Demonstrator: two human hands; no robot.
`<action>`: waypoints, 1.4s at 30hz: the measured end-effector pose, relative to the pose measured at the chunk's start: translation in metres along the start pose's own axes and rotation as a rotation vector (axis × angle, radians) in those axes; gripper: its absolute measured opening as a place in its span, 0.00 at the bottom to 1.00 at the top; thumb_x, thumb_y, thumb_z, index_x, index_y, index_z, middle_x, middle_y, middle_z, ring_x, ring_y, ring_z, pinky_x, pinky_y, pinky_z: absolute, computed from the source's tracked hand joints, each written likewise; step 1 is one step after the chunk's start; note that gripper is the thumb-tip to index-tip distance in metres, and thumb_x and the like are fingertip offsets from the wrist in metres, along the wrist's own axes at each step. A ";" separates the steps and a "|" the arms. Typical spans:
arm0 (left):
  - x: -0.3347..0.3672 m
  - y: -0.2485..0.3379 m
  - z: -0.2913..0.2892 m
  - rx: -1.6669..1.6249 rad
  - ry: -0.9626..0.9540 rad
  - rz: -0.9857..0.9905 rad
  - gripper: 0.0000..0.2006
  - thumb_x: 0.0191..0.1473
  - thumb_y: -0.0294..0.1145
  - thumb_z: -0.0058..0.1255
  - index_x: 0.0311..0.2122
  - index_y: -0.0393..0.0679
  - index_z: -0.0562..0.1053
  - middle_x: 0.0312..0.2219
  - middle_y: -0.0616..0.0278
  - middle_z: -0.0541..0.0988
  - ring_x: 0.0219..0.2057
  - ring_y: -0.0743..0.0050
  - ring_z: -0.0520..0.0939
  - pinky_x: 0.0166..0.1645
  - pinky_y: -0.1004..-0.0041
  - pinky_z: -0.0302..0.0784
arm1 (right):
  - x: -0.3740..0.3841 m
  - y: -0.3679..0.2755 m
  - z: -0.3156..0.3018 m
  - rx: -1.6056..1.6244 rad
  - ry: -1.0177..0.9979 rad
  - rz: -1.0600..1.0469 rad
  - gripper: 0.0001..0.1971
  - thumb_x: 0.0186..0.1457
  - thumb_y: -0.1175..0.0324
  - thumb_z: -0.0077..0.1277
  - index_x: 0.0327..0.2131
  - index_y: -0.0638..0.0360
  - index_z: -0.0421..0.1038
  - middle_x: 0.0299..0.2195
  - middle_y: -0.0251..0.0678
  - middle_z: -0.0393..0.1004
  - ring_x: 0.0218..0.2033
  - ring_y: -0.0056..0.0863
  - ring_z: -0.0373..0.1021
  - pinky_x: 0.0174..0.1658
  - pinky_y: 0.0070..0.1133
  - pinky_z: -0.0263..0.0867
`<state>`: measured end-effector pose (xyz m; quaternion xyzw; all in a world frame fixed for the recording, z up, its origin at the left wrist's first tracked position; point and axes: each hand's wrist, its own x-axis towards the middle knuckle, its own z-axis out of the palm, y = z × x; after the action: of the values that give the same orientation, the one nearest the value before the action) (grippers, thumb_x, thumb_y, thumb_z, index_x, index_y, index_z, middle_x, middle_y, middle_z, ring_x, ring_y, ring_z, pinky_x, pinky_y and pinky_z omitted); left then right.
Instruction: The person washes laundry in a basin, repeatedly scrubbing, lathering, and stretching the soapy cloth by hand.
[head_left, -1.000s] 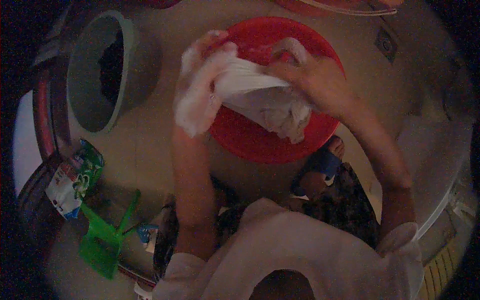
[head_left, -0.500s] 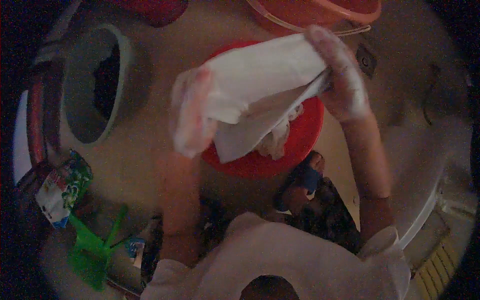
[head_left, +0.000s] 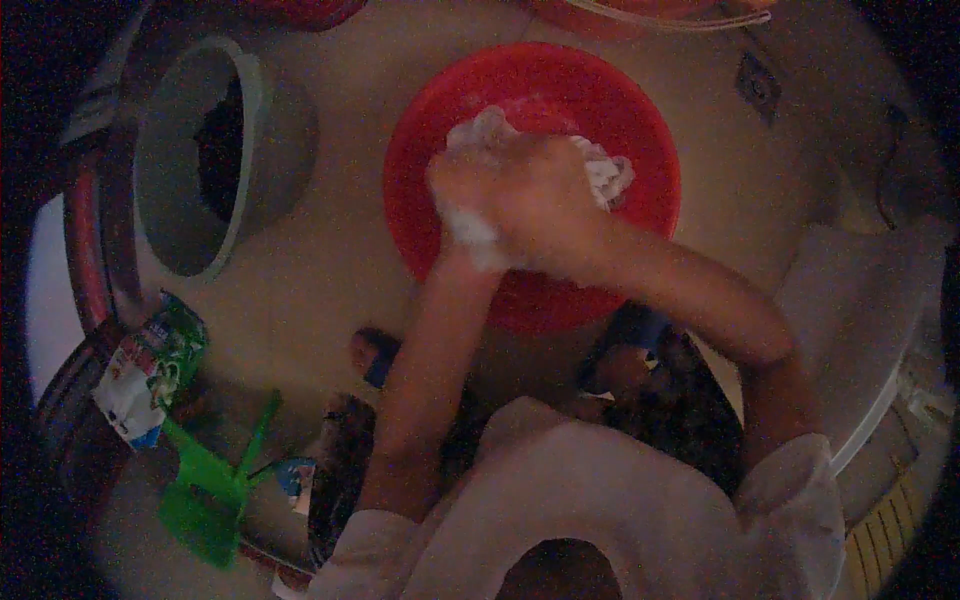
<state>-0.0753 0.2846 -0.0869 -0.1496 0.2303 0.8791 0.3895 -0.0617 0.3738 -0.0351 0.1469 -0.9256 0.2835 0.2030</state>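
Note:
A round red basin (head_left: 540, 300) sits on the floor in front of me. Over it my left hand (head_left: 462, 185) and my right hand (head_left: 550, 180) are closed and pressed together on a bunched white cloth (head_left: 487, 127). Folds of the cloth stick out beyond the far side of my hands and to their right. White suds cling to my left wrist. Motion blurs both hands, and most of the fingers are hidden.
At left stands a grey-green bucket (head_left: 257, 165) with something dark inside. Nearer lie a green-and-white packet (head_left: 155, 365) and a bright green plastic item (head_left: 205, 510). An orange tub (head_left: 690, 12) is at the far edge, near a square floor drain (head_left: 757, 88).
My hands have come down and together over the basin. The white cloth, stretched between them before, is now bunched up in them. The view has shifted slightly.

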 end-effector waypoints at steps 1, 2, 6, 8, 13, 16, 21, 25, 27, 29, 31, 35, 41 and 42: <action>0.005 0.000 -0.004 0.000 0.002 -0.001 0.16 0.53 0.41 0.32 0.43 0.44 0.60 0.35 0.67 0.67 0.39 0.75 0.68 0.43 0.72 0.66 | 0.004 0.010 -0.001 0.001 -0.001 0.002 0.06 0.38 0.63 0.46 0.19 0.52 0.69 0.14 0.41 0.68 0.16 0.36 0.68 0.18 0.31 0.63; 0.018 -0.004 -0.013 -0.151 -0.121 -0.056 0.15 0.53 0.41 0.32 0.42 0.45 0.61 0.34 0.68 0.68 0.38 0.76 0.68 0.42 0.74 0.66 | 0.011 0.034 -0.007 0.052 0.018 0.122 0.05 0.35 0.66 0.47 0.20 0.53 0.68 0.14 0.41 0.67 0.16 0.36 0.67 0.19 0.31 0.63; 0.001 -0.002 -0.064 -0.285 -0.537 -0.067 0.12 0.53 0.39 0.34 0.39 0.47 0.63 0.31 0.68 0.68 0.34 0.79 0.69 0.39 0.78 0.68 | 0.009 0.007 0.007 0.139 0.003 0.291 0.06 0.38 0.65 0.46 0.23 0.52 0.68 0.14 0.39 0.68 0.16 0.35 0.68 0.20 0.32 0.64; -0.020 0.004 -0.026 -0.183 -0.308 0.037 0.12 0.52 0.38 0.36 0.40 0.45 0.64 0.31 0.67 0.68 0.32 0.78 0.70 0.37 0.78 0.68 | 0.010 -0.036 -0.015 0.065 -0.078 -0.045 0.05 0.39 0.66 0.45 0.21 0.54 0.69 0.14 0.39 0.69 0.15 0.34 0.68 0.20 0.31 0.65; -0.008 0.043 0.049 0.400 0.010 0.399 0.12 0.50 0.33 0.40 0.41 0.41 0.65 0.32 0.66 0.68 0.31 0.78 0.70 0.36 0.79 0.67 | 0.025 0.078 -0.018 0.260 0.041 0.458 0.12 0.48 0.60 0.42 0.28 0.58 0.68 0.22 0.42 0.71 0.24 0.41 0.69 0.29 0.28 0.66; -0.006 0.073 0.040 0.860 -0.005 0.476 0.14 0.48 0.30 0.43 0.42 0.40 0.64 0.33 0.65 0.68 0.33 0.79 0.70 0.38 0.80 0.66 | 0.013 0.059 -0.039 0.744 -0.080 0.419 0.20 0.47 0.53 0.42 0.34 0.62 0.67 0.35 0.45 0.67 0.36 0.42 0.66 0.38 0.26 0.63; -0.003 0.105 0.064 1.068 -0.206 0.384 0.19 0.43 0.32 0.48 0.44 0.41 0.64 0.35 0.63 0.69 0.36 0.75 0.71 0.40 0.77 0.65 | 0.036 0.043 -0.051 0.708 -0.464 0.421 0.20 0.44 0.59 0.45 0.39 0.63 0.64 0.39 0.37 0.65 0.41 0.30 0.63 0.44 0.23 0.59; 0.034 0.159 0.075 1.640 -0.223 0.430 0.22 0.35 0.31 0.54 0.40 0.40 0.66 0.34 0.61 0.71 0.37 0.72 0.71 0.42 0.74 0.65 | 0.066 0.052 -0.110 1.398 -0.094 0.883 0.22 0.39 0.66 0.47 0.40 0.66 0.62 0.39 0.40 0.65 0.41 0.31 0.63 0.44 0.23 0.58; 0.035 0.178 0.074 1.698 -0.184 0.262 0.24 0.31 0.32 0.56 0.39 0.40 0.67 0.34 0.63 0.71 0.38 0.72 0.70 0.44 0.74 0.64 | 0.056 0.042 -0.135 0.994 0.006 0.700 0.20 0.41 0.66 0.46 0.40 0.64 0.62 0.39 0.40 0.66 0.41 0.31 0.63 0.45 0.25 0.58; 0.047 0.196 0.085 1.736 -0.191 0.479 0.14 0.33 0.28 0.52 0.31 0.38 0.69 0.30 0.53 0.73 0.35 0.64 0.73 0.40 0.73 0.66 | 0.045 0.044 -0.163 0.194 0.285 0.300 0.17 0.44 0.66 0.45 0.40 0.60 0.62 0.37 0.40 0.66 0.41 0.32 0.63 0.46 0.27 0.58; 0.042 0.206 0.088 1.632 -0.206 0.502 0.13 0.34 0.28 0.52 0.31 0.38 0.70 0.30 0.53 0.73 0.36 0.65 0.73 0.40 0.74 0.66 | 0.018 0.066 -0.192 -0.163 1.028 0.389 0.16 0.47 0.68 0.42 0.41 0.60 0.61 0.39 0.40 0.66 0.40 0.31 0.64 0.45 0.26 0.59; -0.005 0.211 0.030 1.707 -0.275 0.808 0.10 0.38 0.28 0.49 0.31 0.38 0.70 0.30 0.56 0.72 0.38 0.67 0.72 0.42 0.74 0.65 | 0.030 0.012 -0.179 -0.236 0.716 0.055 0.25 0.46 0.59 0.40 0.46 0.65 0.57 0.44 0.44 0.63 0.41 0.32 0.64 0.44 0.26 0.61; 0.007 0.200 -0.022 1.294 -0.472 0.952 0.14 0.45 0.29 0.46 0.38 0.37 0.66 0.38 0.58 0.68 0.41 0.64 0.69 0.46 0.72 0.63 | 0.038 0.024 -0.111 0.493 0.108 0.522 0.34 0.36 0.56 0.53 0.48 0.59 0.57 0.47 0.42 0.58 0.45 0.34 0.60 0.49 0.27 0.54; 0.012 0.198 -0.022 1.512 -0.707 1.194 0.15 0.46 0.29 0.44 0.41 0.37 0.64 0.41 0.57 0.67 0.42 0.64 0.69 0.47 0.71 0.62 | 0.042 0.025 -0.097 0.378 -0.184 0.502 0.34 0.34 0.57 0.56 0.48 0.56 0.58 0.45 0.40 0.59 0.45 0.34 0.59 0.49 0.26 0.54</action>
<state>-0.2302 0.1639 -0.0536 0.5415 0.6332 0.5481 -0.0737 -0.0799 0.4435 0.0465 -0.0260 -0.8784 0.4772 0.0115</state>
